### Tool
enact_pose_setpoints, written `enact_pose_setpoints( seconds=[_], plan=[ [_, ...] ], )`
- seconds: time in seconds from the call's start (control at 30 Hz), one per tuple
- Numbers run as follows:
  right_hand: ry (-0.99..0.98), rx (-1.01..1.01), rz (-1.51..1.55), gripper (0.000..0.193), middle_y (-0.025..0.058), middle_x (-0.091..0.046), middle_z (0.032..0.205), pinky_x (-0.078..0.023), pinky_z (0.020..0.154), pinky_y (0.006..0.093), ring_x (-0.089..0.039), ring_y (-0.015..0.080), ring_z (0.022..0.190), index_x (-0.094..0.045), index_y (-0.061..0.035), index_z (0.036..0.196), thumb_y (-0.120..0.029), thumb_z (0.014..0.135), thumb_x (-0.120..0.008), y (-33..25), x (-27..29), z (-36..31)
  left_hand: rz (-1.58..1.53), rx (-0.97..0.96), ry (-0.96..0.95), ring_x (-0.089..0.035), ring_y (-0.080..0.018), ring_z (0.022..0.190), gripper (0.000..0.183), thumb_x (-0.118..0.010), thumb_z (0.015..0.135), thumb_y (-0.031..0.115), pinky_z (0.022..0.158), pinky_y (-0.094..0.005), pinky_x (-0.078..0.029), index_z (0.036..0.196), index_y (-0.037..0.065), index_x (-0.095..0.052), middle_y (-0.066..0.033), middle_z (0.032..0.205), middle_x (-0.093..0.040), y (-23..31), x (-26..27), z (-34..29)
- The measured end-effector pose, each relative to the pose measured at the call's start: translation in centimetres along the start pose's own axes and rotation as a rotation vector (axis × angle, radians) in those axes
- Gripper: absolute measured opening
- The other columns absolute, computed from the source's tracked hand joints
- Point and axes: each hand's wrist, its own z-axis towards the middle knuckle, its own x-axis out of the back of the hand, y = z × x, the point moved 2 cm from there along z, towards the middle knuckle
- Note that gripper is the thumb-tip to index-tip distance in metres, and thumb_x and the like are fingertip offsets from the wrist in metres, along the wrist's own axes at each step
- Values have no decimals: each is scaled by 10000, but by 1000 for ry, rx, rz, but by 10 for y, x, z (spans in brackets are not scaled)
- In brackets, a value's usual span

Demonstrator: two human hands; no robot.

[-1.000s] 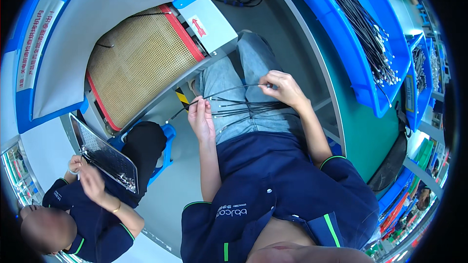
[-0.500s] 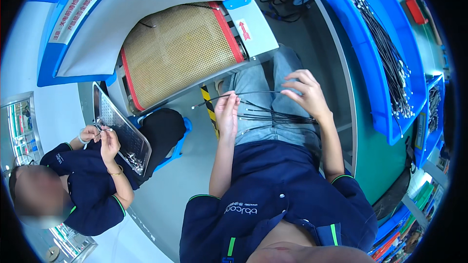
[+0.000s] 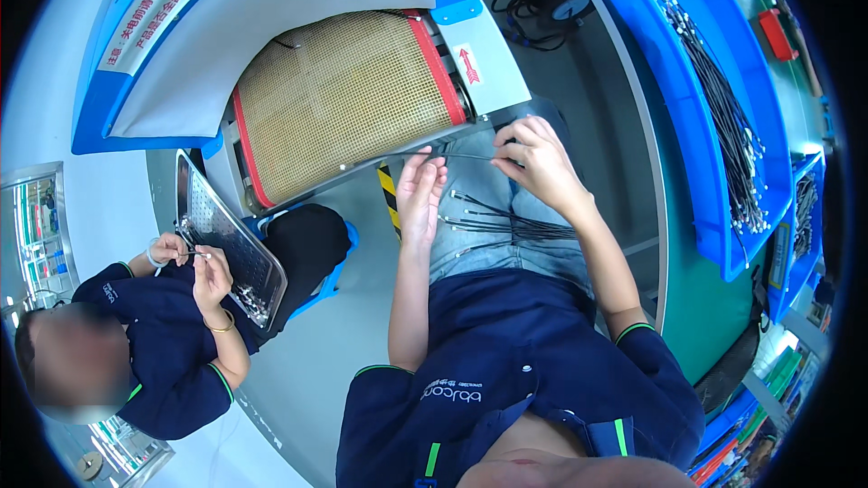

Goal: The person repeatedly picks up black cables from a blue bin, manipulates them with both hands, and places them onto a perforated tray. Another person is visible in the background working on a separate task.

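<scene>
A thin black cable (image 3: 466, 156) is stretched between my two hands, over my lap and close to the conveyor's front edge. My left hand (image 3: 419, 194) pinches it, and a small pale connector end (image 3: 344, 167) sticks out to the left beyond the fingers. Further along the same cable, my right hand (image 3: 540, 163) grips it with closed fingertips. Across my jeans lies a loose bundle of black cables (image 3: 517, 225) with small light connectors pointing left, just below my hands.
Ahead is a mesh conveyor belt (image 3: 344, 99) with red edges, coming out of a blue-and-white machine. A blue bin (image 3: 714, 208) of black cables stands on the right bench. To the left, a seated co-worker (image 3: 163, 352) handles a small part over a metal tray (image 3: 231, 248).
Both hands have shifted slightly toward the conveyor. My right hand has come left, nearer my left hand, with its fingers closed on the cable. The cable's free end reaches further forward and left.
</scene>
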Motion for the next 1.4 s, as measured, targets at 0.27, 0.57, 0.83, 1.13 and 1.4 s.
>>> enact_pose_setpoints(
  seconds=[0.27,0.57,0.83,1.13,1.4],
  plan=[
    [59,-50,48,89,30,-593,919,-415,859,367,-541,220,942,-673,-62,753,-134,726,-719,-1,-42,69,691,88,-302,-621,-158,942,218,-609,894,93,823,-285,-477,1099,21,-605,-65,1046,-648,-60,18,-13],
    [94,-125,-73,111,57,-605,848,-459,767,396,-563,260,870,-657,-44,701,-128,683,-727,9,-95,124,1271,11,-489,-554,-289,1081,297,-617,847,121,939,-359,-422,1126,20,-591,-140,1103,-586,-67,7,-35],
    [143,-134,-35,139,84,-620,870,-468,790,394,-575,273,851,-683,-48,797,-173,742,-711,10,-79,116,827,69,-1131,-441,-288,1242,405,-590,895,215,1048,-373,-347,1254,43,-515,-133,1305,-475,19,-74,-83],
    [-60,-309,246,172,126,-638,905,-485,797,383,-610,300,892,-676,-31,871,-196,826,-654,27,-31,-25,-216,80,-1791,-429,-357,1238,566,-574,888,467,1022,-497,-345,1220,11,-532,-173,1301,-480,75,-123,-155],
    [-487,-542,192,187,141,-650,874,-490,771,413,-626,310,877,-672,-39,842,-194,747,-719,37,-47,-125,-339,169,-1850,-451,-359,1189,495,-574,894,455,991,-492,-371,1124,17,-581,-157,1234,-514,77,-132,-163]
  ],
)
